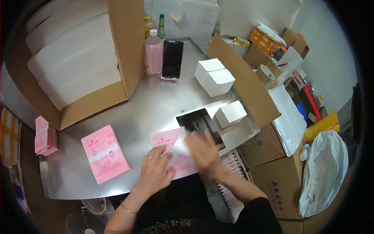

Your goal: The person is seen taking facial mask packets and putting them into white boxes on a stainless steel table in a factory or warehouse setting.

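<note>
A pink printed plastic bag lies at the table's front edge, overlapping more pink film. My left hand grips its near left part, fingers curved and thumb apart from them. At the bag's right side my right hand, smeared by motion, holds a white piece of paper or tissue against it. Some of the right fingers cannot be made out. Left of my hands lies a thick stack of pink printed bags with a pale band across it. Beyond my right hand is a black recessed device.
White block-shaped stacks and another white block stand at the right. A large cardboard box holds white bundles at the left. A phone leans by a pink-filled bottle. More pink bags sit far left.
</note>
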Available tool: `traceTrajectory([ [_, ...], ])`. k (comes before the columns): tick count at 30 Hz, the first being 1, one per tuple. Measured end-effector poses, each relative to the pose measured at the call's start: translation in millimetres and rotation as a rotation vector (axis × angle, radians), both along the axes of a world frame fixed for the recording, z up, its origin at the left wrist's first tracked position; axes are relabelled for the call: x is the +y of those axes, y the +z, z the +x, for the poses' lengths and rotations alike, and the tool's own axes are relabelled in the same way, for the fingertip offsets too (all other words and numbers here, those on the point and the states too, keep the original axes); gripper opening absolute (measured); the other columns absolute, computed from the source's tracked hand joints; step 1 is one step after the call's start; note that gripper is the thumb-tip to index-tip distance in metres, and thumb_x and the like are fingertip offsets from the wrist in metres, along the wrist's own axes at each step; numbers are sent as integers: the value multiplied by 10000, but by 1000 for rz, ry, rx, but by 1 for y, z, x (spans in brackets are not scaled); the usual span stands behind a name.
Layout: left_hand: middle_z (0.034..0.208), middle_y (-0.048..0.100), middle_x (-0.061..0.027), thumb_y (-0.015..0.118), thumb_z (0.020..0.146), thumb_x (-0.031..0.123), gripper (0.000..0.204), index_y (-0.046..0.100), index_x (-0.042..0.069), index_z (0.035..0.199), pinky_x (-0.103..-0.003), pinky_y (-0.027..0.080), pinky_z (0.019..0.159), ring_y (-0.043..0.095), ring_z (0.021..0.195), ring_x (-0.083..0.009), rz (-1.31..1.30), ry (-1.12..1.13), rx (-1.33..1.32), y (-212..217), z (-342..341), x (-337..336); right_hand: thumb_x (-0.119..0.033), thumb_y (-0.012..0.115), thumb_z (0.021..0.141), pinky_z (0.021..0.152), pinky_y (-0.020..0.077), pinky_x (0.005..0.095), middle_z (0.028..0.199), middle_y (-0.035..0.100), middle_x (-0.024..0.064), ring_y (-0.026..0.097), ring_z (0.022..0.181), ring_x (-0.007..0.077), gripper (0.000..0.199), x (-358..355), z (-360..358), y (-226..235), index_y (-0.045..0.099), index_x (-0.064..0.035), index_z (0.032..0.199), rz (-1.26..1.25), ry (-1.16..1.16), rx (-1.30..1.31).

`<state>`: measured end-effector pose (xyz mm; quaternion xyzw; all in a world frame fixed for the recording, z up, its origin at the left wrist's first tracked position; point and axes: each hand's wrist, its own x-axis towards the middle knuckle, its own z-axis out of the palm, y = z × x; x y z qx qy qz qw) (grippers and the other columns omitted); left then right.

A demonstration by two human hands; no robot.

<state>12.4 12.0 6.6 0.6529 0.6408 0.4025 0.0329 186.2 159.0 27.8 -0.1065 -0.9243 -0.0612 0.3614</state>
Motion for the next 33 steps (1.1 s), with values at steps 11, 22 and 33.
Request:
traceTrajectory([
  [11,1442,471,-227,658,786,274,530,613,28,1253,-446,379,857,465,1292,-384,-175,131,316,16,-6,-12,-24,679,722,841,454,438,1027,646,133,598,984,322,428,113,55,7,682,-38,1150,66,-581,63],
  [22,1464,440,-220,637,797,261,533,596,20,1271,-473,383,914,439,1301,-402,-210,119,291,15,-7,-13,-157,653,878,794,442,442,926,622,114,587,929,306,126,108,36,8,669,-33,892,-120,-625,81],
  [33,1463,443,-214,648,795,253,541,605,72,1303,-461,378,904,441,1300,-398,-218,129,317,17,-5,-14,-69,630,873,843,472,462,1010,655,173,616,958,354,215,99,41,18,703,4,1061,-238,-572,73],
])
